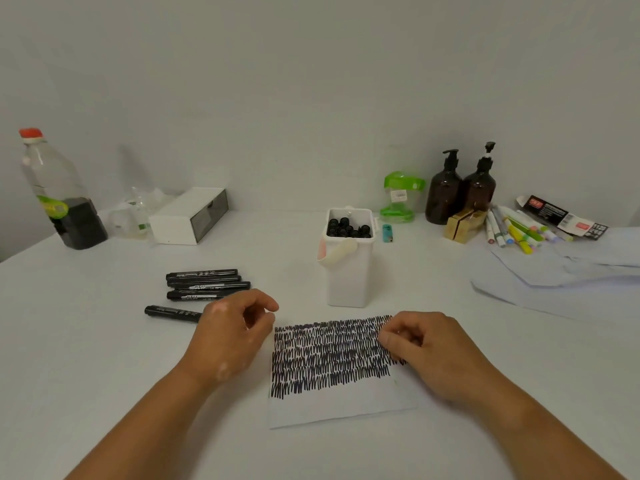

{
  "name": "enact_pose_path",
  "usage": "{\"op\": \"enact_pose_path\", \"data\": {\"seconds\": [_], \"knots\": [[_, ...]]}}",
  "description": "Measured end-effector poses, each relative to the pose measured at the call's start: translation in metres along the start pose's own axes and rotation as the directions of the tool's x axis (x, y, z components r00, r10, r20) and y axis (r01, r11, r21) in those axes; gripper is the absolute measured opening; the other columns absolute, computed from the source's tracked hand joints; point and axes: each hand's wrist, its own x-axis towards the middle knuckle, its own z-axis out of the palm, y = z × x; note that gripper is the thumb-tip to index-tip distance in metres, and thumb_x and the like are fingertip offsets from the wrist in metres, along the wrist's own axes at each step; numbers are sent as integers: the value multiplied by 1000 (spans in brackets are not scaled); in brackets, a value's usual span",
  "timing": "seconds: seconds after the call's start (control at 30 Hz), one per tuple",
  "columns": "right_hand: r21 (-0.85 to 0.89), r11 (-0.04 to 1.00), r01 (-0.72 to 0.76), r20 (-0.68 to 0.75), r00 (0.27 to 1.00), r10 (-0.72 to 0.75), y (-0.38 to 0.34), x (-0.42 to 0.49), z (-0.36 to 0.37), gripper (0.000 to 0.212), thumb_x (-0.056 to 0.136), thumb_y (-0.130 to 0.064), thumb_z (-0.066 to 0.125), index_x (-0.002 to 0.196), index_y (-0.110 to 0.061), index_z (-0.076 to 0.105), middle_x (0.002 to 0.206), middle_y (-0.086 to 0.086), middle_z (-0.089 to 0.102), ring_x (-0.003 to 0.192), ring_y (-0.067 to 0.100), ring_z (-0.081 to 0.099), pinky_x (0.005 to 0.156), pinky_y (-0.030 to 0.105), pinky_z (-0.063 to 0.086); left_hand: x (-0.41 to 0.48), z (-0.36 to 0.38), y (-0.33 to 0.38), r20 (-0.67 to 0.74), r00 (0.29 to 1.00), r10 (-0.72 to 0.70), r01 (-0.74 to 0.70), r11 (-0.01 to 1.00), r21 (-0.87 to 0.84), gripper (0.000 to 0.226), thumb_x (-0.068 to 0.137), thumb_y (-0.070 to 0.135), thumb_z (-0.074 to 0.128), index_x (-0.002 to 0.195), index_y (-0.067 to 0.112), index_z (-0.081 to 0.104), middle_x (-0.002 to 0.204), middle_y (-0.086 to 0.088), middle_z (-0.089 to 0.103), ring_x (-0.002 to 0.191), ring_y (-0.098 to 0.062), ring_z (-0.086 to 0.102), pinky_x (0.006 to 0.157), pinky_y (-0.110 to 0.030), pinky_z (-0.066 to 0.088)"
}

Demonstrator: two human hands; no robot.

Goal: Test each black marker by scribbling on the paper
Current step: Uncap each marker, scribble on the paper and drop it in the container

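Five black plastic markers (207,285) lie on their sides on the white counter (86,358), just left of the white sheet of paper (332,407). Four sit side by side. The lone marker (171,312) lies closest to the person. It points left to right, and its right end is hidden by the left hand (228,336). That hand is much the nearer one. Its fingers (266,304) are loosely bent, with a gap, and hold nothing.

The right hand (433,351) rests on the paper's right edge, softly curled, with no marker showing in it. Black scribbles (329,355) fill most of the paper. A white plastic tub (348,275) behind the paper holds more markers standing up. I think the lone marker is the easy next pick: the left hand only needs a small reach to the left.
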Motion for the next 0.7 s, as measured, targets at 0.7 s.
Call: {"op": "enact_pose_path", "data": {"seconds": [0.7], "knots": [[54, 995, 80, 42, 996, -82, -11, -4, 13, 2, 86, -41, 73, 84, -41, 74, 68, -10, 68, 53, 1, 50, 57, 17, 41, 13, -53, -61, 218, 972, -89, -99, 687, 720, 19, 98, 33, 53, 114, 39, 63, 111, 14, 62, 108, -15, 51, 88, -32, 38]]}}
